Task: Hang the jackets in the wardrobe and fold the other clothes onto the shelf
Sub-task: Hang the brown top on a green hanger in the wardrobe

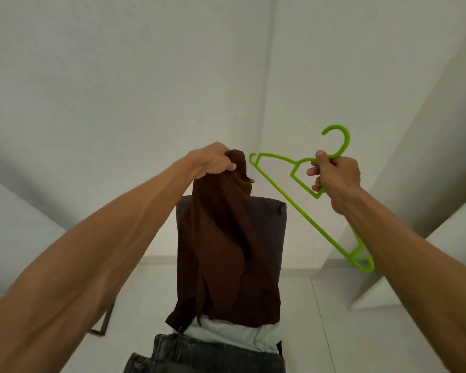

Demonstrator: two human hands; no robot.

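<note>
Left hand: the left hand (215, 160) is raised in front at arm's length, knuckles up, fingers and thumb bunched tight round the top of a dark brown fabric jacket (226, 238).
Brown jacket: it hangs straight down from that grip in loose folds, in the middle of the view. A small metal fitting shows at its upper right edge. Its lower hem overlaps a pale garment in view; whether they touch I cannot tell.
Right hand: the right hand (336, 176) is held at about the same height, to the right of the jacket, fingers curled round the neck of a bright green plastic clothes hanger (346, 140) just under its hook.
Green hanger: the hook points up above the fist. The frame is tilted, one shoulder end reaching toward the jacket's top without touching it, the other slanting down beside the right forearm. Nothing hangs on it.
Behind the jacket: a dark grey upholstered chair back (269, 224) stands upright, partly covered by the brown cloth.
Below the jacket: a pale, light-coloured garment (226, 332) lies bunched, and nearer the camera is a pair of washed dark grey denim jeans (199, 356).
Surroundings: plain white walls (119, 76), a pale tiled floor (334, 319), and a white upright panel (428, 157) at the right edge.
</note>
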